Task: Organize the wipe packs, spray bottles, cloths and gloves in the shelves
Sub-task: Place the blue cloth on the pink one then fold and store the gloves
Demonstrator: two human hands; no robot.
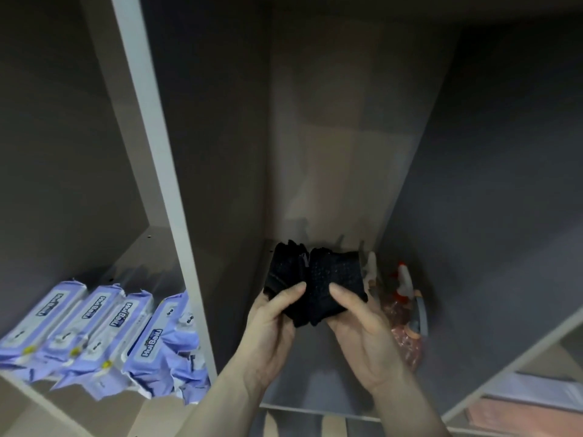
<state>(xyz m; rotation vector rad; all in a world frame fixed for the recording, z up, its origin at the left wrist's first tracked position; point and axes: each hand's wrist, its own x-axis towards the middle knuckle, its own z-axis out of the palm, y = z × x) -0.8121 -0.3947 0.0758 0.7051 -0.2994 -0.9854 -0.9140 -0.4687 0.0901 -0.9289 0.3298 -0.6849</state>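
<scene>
A bundle of black gloves [315, 279] with a dotted grip texture hangs in front of the middle shelf compartment. My left hand [271, 329] grips its left half, thumb on top. My right hand [362, 332] grips its right half the same way. Behind my right hand, spray bottles [405, 285] with white and red trigger heads stand at the back right of that compartment, partly hidden. Several purple-and-white wipe packs [104, 329] stand in a row in the left compartment.
A white upright panel [164, 171] divides the left and middle compartments. The grey side wall [489, 184] bounds the middle compartment on the right. Folded pink and white cloths [520, 402] lie in a lower right shelf.
</scene>
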